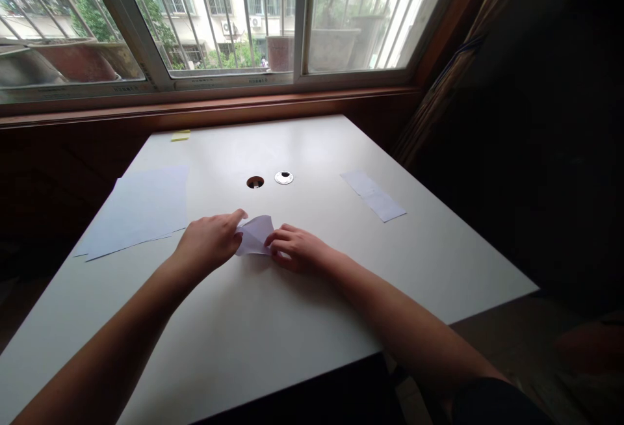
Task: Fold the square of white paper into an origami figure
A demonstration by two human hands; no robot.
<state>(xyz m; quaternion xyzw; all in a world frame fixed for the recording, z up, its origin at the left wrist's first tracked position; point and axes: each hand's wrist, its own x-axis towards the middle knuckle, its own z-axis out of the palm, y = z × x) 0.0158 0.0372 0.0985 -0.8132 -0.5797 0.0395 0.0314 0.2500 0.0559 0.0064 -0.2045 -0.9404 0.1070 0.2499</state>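
Note:
Between my two hands is a small piece of white paper (pixel 257 235), partly folded, with creases across it and its upper edge lifted. My left hand (pixel 213 238) grips its left side, the thumb and fingers closed on the edge. At the right side, my right hand (pixel 295 247) has its fingers bent and pinching the paper's lower right edge. The paper is held just at or above the white table (pixel 312 321); I cannot tell whether it touches.
Flat white sheets (pixel 141 210) lie at the left, overlapping. A creased paper strip (pixel 374 196) rests at the right. Beyond my hands are a round cable hole (pixel 255 182) and its metal cover (pixel 283 178). A yellow-marked item (pixel 181 135) sits near the far edge, below a barred window (pixel 209 15).

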